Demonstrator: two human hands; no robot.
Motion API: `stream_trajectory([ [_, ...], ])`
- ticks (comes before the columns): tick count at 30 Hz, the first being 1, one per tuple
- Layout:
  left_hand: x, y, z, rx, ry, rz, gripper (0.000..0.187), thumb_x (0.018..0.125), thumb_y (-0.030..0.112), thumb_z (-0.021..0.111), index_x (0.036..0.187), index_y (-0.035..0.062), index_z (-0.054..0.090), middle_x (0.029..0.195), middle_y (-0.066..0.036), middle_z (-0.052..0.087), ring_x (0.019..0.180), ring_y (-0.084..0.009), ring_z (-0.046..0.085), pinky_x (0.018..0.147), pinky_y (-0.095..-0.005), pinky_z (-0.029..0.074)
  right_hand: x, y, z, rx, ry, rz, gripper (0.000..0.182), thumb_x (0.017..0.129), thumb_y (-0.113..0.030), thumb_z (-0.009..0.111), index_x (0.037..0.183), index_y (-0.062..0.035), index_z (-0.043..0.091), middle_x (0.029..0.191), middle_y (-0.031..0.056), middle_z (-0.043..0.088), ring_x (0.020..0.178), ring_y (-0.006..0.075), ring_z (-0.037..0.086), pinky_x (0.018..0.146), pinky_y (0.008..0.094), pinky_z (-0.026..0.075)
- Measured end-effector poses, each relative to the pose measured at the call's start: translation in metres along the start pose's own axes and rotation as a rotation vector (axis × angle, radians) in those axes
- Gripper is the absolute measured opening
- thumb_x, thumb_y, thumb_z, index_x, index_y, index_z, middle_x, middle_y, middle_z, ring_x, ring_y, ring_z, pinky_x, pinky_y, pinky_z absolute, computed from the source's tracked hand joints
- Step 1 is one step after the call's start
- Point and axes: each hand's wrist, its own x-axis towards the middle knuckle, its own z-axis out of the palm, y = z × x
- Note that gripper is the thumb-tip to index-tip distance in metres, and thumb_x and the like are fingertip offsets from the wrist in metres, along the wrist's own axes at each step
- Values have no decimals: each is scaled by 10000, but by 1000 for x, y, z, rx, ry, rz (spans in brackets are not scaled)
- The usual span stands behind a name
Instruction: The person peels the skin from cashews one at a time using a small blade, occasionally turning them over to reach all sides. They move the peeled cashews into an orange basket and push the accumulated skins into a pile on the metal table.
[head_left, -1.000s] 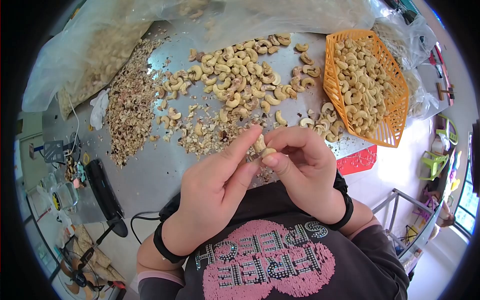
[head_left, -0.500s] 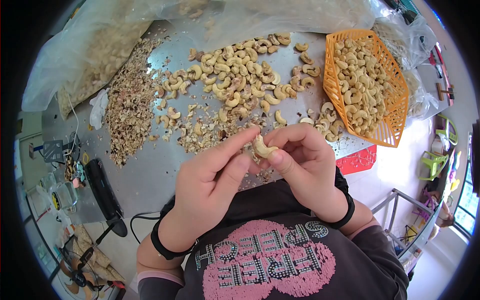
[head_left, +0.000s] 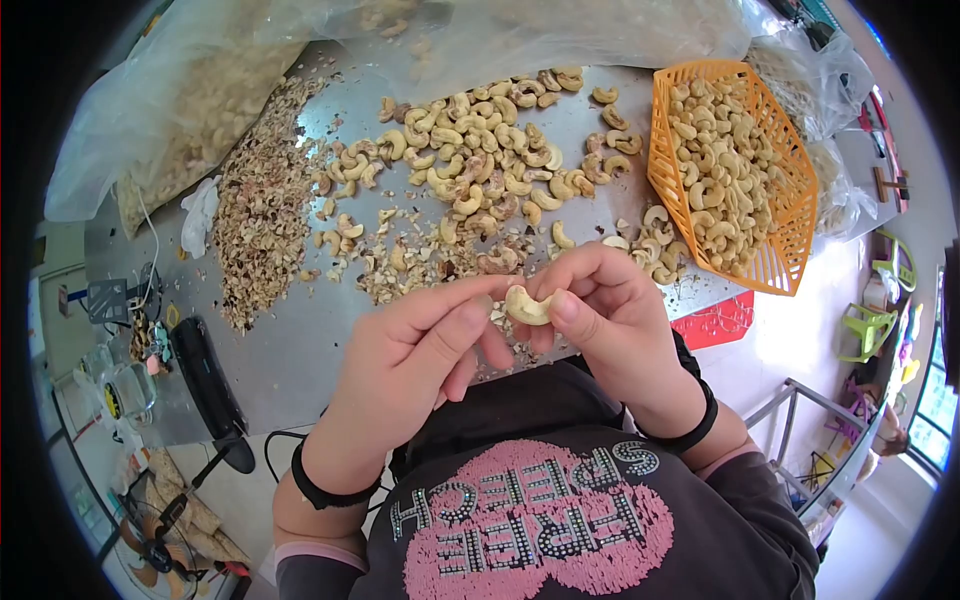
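A pale, curved cashew nut [head_left: 527,307] is pinched between the thumb and fingers of my right hand [head_left: 607,318], above the table's near edge. My left hand [head_left: 428,345] is beside it, fingers bent and thumb against the forefinger, fingertips at the nut's left end. Whether those fingers grip anything is hidden. Beyond my hands lies a loose pile of cashews [head_left: 475,150], some with brown skin on them. Small broken bits [head_left: 400,268] are scattered just in front of it.
An orange basket [head_left: 664,150] of pale cashews stands at the right. Skin scraps [head_left: 262,205] form a heap on the left of the metal table [head_left: 290,375]. Clear plastic bags [head_left: 560,32] line the far side. A long black object [head_left: 208,385] lies at the left edge.
The nut has turned, its curve now opening upward. My left hand has shifted down and slightly left, with its fingers rearranged. My right fingers have adjusted around the nut.
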Motion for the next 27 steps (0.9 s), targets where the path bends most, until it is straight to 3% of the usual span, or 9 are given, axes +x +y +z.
stream_trajectory([
  [6, 1, 0, -2, 5, -4, 13, 280, 882, 128, 416, 1103, -18, 507, 672, -86, 570, 443, -41, 389, 412, -147, 304, 0, 0, -2, 39, -4, 60, 129, 838, -123, 534, 897, -19, 487, 815, 29, 547, 705, 90, 539, 649, 209, 440],
  [8, -1, 2, 0, 32, -3, 21, 287, 879, 128, 419, 1115, -17, 499, 672, -83, 571, 445, -39, 392, 413, -145, 305, 0, 0, -2, -19, 22, 48, 152, 844, -156, 516, 887, -17, 468, 830, 77, 541, 683, 123, 533, 626, 242, 443],
  [13, -2, 4, 6, 74, 2, 30, 313, 872, 122, 428, 1151, -13, 472, 673, -74, 573, 454, -32, 403, 418, -139, 310, 1, 1, -2, -35, 20, 60, 152, 848, -159, 510, 896, -20, 468, 838, 64, 539, 680, 107, 529, 633, 234, 443],
  [21, -1, 8, 0, -114, -106, -162, 298, 892, 161, 399, 1147, 38, 492, 691, -47, 582, 452, -30, 426, 413, -143, 317, 2, -4, -6, 84, 2, 133, 150, 840, -149, 535, 901, -19, 491, 812, 28, 547, 684, 80, 533, 655, 206, 444],
  [24, -1, 6, -1, -156, -105, -119, 310, 888, 162, 386, 1098, -42, 488, 667, -132, 578, 411, -66, 412, 389, -157, 312, 3, -10, -10, 59, 13, 111, 140, 839, -133, 531, 903, -15, 493, 801, 37, 553, 675, 88, 536, 647, 208, 445],
  [27, -1, 5, -1, -144, -36, -117, 305, 888, 161, 386, 1081, -49, 494, 675, -139, 580, 408, -68, 404, 390, -159, 311, 4, -28, -13, 7, 179, -66, 122, 839, -100, 516, 915, -8, 493, 783, 45, 556, 662, 98, 539, 611, 210, 430],
])
